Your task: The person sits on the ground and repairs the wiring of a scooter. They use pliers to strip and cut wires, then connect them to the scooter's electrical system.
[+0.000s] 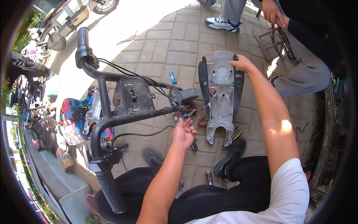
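Observation:
My right hand (242, 63) grips the upper right corner of a grey and white plastic scooter body panel (223, 107), its hollow inner side facing up. Partly curled and palm up, my left hand (184, 133) has its fingertips at a bundle of thin coloured wires (186, 113); whether it pinches one is not clear. A red wire (207, 105) runs from that bundle to the panel. The wires come out at the end of a black tubular handlebar frame (128, 119), which carries a metal box-like bracket (134, 96) and two rubber grips.
Beside the panel lies a roll of red tape (202, 121). A blue cylinder (172, 78) is on the paving beyond the frame. A paint-splattered cover (73, 117) stands at left. Another person's hands (274, 14) and shoe (223, 23) are at upper right; a scooter (65, 23) stands upper left.

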`<state>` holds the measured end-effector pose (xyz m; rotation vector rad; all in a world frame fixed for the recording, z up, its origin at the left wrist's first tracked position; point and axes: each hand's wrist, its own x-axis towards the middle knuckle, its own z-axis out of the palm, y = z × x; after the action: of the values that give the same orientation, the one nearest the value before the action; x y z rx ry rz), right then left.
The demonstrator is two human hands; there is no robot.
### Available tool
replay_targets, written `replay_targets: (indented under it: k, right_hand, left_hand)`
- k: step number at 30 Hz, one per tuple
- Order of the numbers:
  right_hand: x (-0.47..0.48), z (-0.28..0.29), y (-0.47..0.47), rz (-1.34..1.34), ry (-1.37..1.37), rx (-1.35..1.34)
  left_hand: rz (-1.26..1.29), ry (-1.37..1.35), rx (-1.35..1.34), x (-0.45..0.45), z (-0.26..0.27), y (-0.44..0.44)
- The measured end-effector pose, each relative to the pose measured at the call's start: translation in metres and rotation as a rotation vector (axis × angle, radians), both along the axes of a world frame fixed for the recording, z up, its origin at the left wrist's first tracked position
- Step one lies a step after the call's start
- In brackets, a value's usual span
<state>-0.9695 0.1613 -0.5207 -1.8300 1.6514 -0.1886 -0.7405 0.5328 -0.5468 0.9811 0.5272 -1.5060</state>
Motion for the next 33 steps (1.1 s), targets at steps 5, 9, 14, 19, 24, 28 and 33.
replay_targets:
  k: [5,9,14,19,24,28,33]
  right_hand:
    - [-0.003,-0.053,0.021,-0.095,0.007,-0.007]
    - [0.047,-0.025,0.078,0.010,0.321,-0.239]
    - [0.118,0.053,0.222,0.837,-0.268,-0.168]
    - [0.137,0.014,0.273,0.759,-0.016,0.052]
    - [0.137,0.006,0.286,0.302,-0.305,0.562]
    - [0.139,-0.007,0.303,0.123,-0.371,0.553]
    - [0.149,-0.027,0.327,0.057,-0.285,0.047]
  left_hand:
    - [0.213,0.176,-0.139,-0.012,-0.017,-0.008]
    - [0.261,0.151,-0.162,-0.008,-0.031,0.008]
    - [0.160,-0.012,-0.164,-0.003,-0.028,0.017]
    - [0.061,-0.083,-0.253,0.001,-0.051,0.020]
    - [0.119,-0.085,-0.273,0.001,-0.051,0.020]
    - [0.116,-0.017,-0.250,0.003,-0.043,0.014]
    - [0.115,-0.061,-0.137,0.008,-0.037,0.000]
